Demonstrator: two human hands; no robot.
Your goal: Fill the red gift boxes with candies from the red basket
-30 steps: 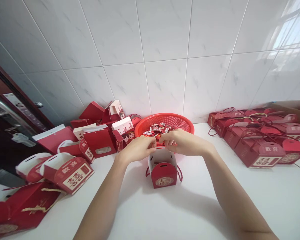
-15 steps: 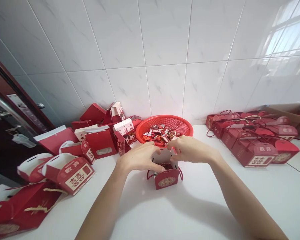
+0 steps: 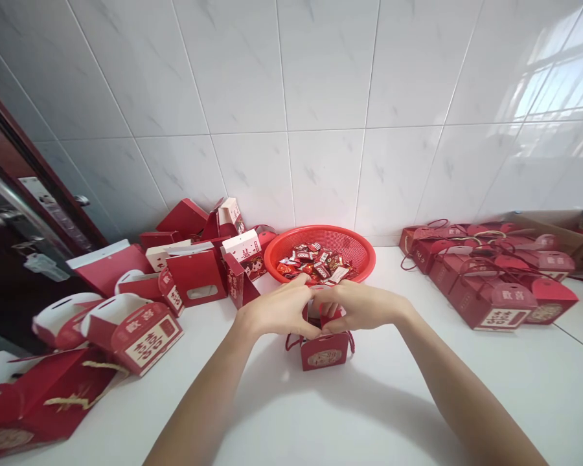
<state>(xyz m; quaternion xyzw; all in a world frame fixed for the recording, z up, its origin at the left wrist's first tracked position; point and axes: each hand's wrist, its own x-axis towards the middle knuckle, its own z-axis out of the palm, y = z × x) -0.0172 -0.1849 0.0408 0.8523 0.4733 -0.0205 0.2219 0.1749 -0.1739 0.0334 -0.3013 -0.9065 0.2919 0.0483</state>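
A small red candy box (image 3: 324, 353) with a pale round emblem and red cord handles stands upright on the white table in front of me. My left hand (image 3: 280, 308) grips it from the left, thumb on the top edge of the front panel and fingers at the back flap. From the right, my right hand (image 3: 359, 305) holds the same box, its thumb also at the front edge and its fingers curled over the opening. Both hands hide most of the inside. Just behind is a red plastic basket (image 3: 366, 249) with wrapped candies (image 3: 320, 259) in it.
On the left stand several open red boxes (image 3: 133, 333), some with cord handles. Closed red boxes (image 3: 483, 291) are grouped on the right, beside a brown cardboard box (image 3: 544, 236). A tiled wall (image 3: 323, 162) rises behind the table, and a dark door (image 3: 24, 259) is at far left.
My right hand has moved from the back flap toward the front panel, its thumb now near the left thumb. The box stays in place. My view has shifted slightly.
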